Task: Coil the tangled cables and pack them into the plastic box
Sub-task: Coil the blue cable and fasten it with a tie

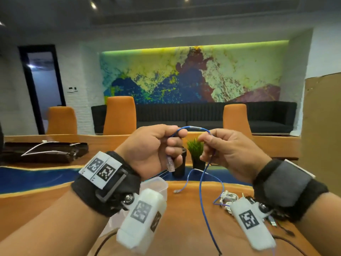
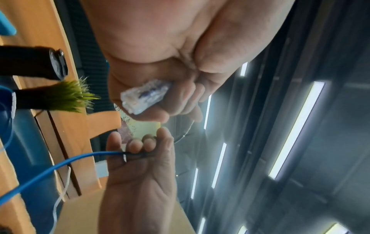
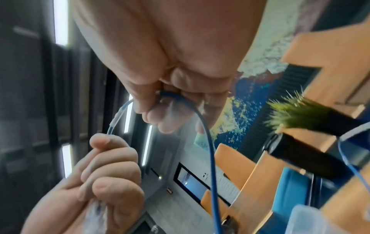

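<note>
The blue cable is held up in the air above the plastic box, a short arc of it strung between both hands. The left hand has its fingers curled round the end with the clear plug, which hangs out below the fist; the right hand pinches the cable a little further along, and the rest drops to the surface to the right of the box.

This looks like the very start of coiling: one end secured, no loop formed yet. The next move likely calls for the right hand to slide along and bring a loop back to the left.

The box is mostly hidden behind the left wrist rig. Right of it, a tangle of white cables is partly covered by the right wrist; whether the blue cable is still caught in it cannot be told.
</note>
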### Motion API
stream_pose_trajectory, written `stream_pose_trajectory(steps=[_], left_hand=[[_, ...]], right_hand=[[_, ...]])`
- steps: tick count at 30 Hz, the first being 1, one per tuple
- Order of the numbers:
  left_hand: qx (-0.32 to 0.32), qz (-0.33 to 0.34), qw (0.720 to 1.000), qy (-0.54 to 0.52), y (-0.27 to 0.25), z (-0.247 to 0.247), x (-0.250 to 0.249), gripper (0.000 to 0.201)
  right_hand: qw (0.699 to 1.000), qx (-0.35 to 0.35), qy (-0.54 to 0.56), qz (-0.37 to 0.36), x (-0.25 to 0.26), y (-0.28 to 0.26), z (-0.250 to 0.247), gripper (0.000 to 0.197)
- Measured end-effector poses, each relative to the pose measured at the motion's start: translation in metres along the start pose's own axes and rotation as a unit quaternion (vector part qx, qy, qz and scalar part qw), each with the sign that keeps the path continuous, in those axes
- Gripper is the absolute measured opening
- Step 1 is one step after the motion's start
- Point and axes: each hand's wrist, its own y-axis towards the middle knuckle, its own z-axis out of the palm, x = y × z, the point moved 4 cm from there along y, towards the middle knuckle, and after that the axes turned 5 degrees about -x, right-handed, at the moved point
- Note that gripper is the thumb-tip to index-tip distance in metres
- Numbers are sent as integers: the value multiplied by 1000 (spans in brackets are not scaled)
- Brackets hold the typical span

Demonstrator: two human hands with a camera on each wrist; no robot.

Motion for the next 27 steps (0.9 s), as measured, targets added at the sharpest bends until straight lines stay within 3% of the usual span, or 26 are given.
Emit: stream_pose_trajectory(steps=[3, 5, 8, 11, 13, 15, 17, 19, 24, 26, 27], left_hand=[[60, 10, 995, -75, -11, -1, -3, 23], [93, 24, 989, -113, -16, 1, -5, 23], [73, 72, 987, -120, -15, 3, -5, 23], [18, 124, 990, -67, -15, 7, -1, 23], [-21, 157, 987, 18, -19, 9, 3, 27], [-33, 203, 967, 152, -25, 15, 6, 30], [-31, 258, 919, 296, -31, 19, 7, 27], [-24, 285, 876, 388, -36, 18, 9, 21], [15, 284, 829, 482, -44, 10, 13, 17], [41, 259, 843, 470, -46, 8, 14, 17], [53, 239, 867, 433, -47, 6, 15, 19]], right_hand=[[992, -17, 118, 40, -5, -9, 3, 23], [988, -17, 140, 59, -11, -18, 10, 28], [996, 11, 39, 85, -18, -37, 28, 31], [980, 59, -156, 106, -14, -56, 47, 27], [946, 106, -296, 85, -7, -64, 55, 24], [888, 150, -434, 30, 5, -73, 60, 25], [823, 176, -540, -18, 21, -82, 64, 27], [791, 172, -584, -56, 39, -88, 64, 31], [816, 143, -534, -171, 64, -92, 52, 30], [855, 121, -459, -209, 73, -88, 45, 21], [876, 104, -417, -221, 78, -84, 41, 17]])
